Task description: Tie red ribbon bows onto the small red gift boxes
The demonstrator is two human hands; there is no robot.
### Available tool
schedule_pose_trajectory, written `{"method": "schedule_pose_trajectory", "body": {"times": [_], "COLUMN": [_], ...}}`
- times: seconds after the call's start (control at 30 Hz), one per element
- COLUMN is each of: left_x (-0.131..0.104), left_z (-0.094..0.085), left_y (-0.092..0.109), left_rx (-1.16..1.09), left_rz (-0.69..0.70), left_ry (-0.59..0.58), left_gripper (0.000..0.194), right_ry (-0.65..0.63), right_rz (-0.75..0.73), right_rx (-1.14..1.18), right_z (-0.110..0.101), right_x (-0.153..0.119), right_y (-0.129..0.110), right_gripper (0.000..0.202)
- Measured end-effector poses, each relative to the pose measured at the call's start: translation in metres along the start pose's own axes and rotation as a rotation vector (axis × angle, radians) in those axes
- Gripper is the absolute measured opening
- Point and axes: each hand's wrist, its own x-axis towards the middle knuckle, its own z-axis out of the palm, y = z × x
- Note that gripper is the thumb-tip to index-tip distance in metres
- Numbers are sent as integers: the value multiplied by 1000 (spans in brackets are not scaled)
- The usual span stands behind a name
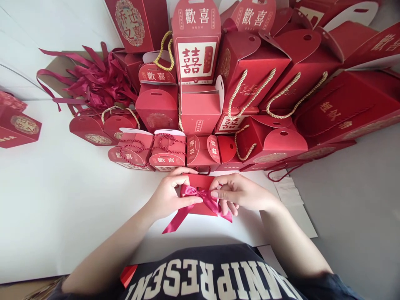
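Note:
A small red gift box (201,180) lies in front of me on the white table. Across it sits a bow of crimson satin ribbon (176,220), its two tails hanging toward me. My left hand (170,192) pinches the ribbon loop on the left, thumb close to the knot and fingers behind. My right hand (239,193) closes thumb and index finger on the right loop, with its other fingers curled below. The box's near side shows under the bow; part of its top is covered by my hands.
Red gift boxes (200,108) with rope handles are stacked just behind. A cardboard carton (59,66) full of loose crimson ribbons (103,79) stands back left. Another red box (18,125) is at far left. White paper sheets (289,191) lie on the right.

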Motion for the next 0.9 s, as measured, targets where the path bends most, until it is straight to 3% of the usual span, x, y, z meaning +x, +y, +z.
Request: {"method": "schedule_pose_trajectory", "body": {"times": [0.27,0.6,0.9], "left_x": [2,0,5], "left_z": [-13,-17,-17], "left_y": [4,5,-4], "left_rx": [147,253,44], "left_rz": [49,57,24], "left_ry": [-73,-87,-98], "left_gripper": [41,46,46], "right_ry": [27,58,37], "right_rz": [-95,-94,-131], "right_rx": [-78,-101,-19], "right_z": [-4,-3,-2], "right_x": [3,0,5], "right_y": [4,10,18], "right_gripper": [40,40,40]}}
